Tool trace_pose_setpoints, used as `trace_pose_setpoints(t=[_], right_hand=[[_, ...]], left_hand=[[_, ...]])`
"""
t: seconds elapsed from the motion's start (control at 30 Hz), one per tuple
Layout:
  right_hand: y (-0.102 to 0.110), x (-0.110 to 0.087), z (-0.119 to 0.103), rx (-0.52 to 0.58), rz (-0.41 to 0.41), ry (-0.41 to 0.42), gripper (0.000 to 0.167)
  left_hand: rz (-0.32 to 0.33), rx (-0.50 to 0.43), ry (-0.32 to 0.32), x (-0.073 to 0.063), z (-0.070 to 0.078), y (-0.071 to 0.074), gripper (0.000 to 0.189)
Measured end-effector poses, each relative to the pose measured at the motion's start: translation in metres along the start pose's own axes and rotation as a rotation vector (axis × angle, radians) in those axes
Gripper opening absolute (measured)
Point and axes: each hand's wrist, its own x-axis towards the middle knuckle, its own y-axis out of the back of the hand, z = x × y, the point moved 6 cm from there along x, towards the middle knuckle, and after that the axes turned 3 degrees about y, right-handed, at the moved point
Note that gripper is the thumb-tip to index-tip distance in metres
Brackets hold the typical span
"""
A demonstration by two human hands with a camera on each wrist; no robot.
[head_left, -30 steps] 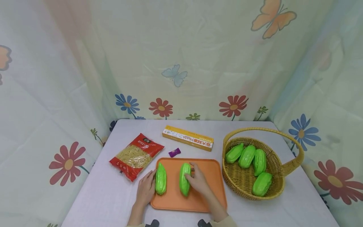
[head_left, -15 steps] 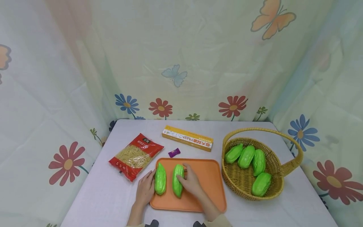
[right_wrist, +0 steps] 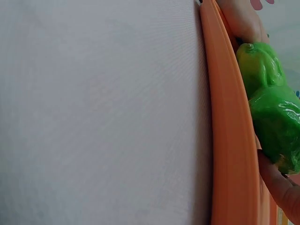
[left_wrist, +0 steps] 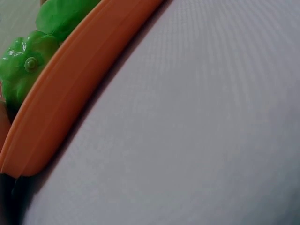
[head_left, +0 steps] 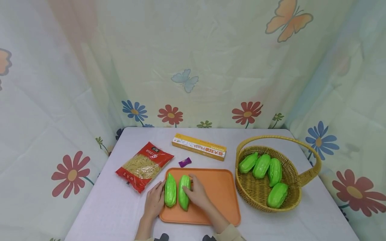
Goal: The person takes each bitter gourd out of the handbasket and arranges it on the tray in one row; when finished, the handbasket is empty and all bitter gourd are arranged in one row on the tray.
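Observation:
Two bright green, ribbed bitter melons lie lengthwise on an orange tray. My right hand grips the right bitter melon, thumb on its near side and fingers round its far right side. My left hand rests at the tray's left rim, fingers extended right beside the left bitter melon. A narrow gap shows between the two melons in the head view. The right wrist view catches the end of the left bitter melon and a right-hand finger under the other one.
A wicker basket with a tall handle stands on the right, holding several more bitter melons. Behind the tray lie a small purple packet and a long yellow pasta box. A red bag of pasta lies at left.
My right hand has moved left across the tray with its bitter melon, bringing it close to the left one. My left hand has stayed in place.

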Motion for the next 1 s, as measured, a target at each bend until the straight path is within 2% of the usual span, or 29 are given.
trace_pose_setpoints(t=[0.2,0.43,1.0], right_hand=[[-0.0052,0.0001,-0.0005,0.046,-0.038,0.027,0.051],[-0.0051,-0.0015,-0.0021,0.075,-0.041,0.017,0.050],[0.0019,-0.0011,-0.0006,-0.013,-0.003,0.000,0.053]], left_hand=[[0.013,0.004,-0.013,-0.0005,-0.0013,-0.0013,0.040],[0.012,-0.001,-0.011,-0.0013,-0.0002,-0.0001,0.040],[0.035,0.008,-0.026,-0.0012,0.0007,-0.0001,0.039]])
